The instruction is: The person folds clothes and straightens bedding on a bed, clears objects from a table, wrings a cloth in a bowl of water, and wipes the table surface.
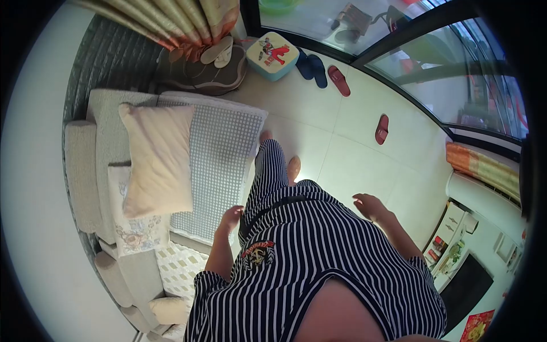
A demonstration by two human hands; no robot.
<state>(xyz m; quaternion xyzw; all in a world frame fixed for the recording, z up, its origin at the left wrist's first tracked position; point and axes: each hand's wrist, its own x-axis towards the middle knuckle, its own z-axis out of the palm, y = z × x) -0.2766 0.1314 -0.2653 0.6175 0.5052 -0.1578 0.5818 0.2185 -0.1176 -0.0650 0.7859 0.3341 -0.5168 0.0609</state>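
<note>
The grey sofa [131, 271] has a plain pillow [161, 159], a flowery cushion [139, 236] and a checked cover [219, 159] on it. Red slippers [382, 129] lie on the floor [353, 165].

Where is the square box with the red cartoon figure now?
In the head view, the square box stands on the floor near the picture's top, left of centre, with dark blue slippers just right of it and the curtain to its left.

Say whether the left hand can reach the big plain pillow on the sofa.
Probably yes, perhaps with a lean: the left hand hangs beside the sofa, and nothing visible blocks the pillow.
</note>
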